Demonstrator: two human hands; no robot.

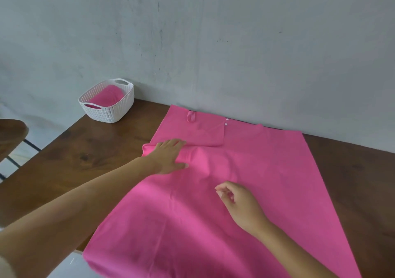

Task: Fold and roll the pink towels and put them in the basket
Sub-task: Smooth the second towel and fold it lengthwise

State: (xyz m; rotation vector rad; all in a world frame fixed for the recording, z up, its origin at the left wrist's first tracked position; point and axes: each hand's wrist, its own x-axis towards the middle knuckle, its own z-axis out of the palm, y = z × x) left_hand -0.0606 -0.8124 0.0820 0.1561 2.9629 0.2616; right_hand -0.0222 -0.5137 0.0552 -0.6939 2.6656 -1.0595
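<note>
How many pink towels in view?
2: a spread towel on the table under the left hand, a rolled towel in the white basket at the far-left corner. More may be hidden there.

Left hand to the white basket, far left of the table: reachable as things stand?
Probably yes. The left hand lies flat on the left edge of the pink towel, holding nothing, and only bare wooden table separates it from the white basket. The arm looks well stretched, so it may take a lean.

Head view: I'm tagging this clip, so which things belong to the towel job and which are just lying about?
Job: spread pink towel, white basket, rolled towel inside it, left hand pressing the spread towel, right hand.
Lying about: wooden table, wooden seat at left.
</note>
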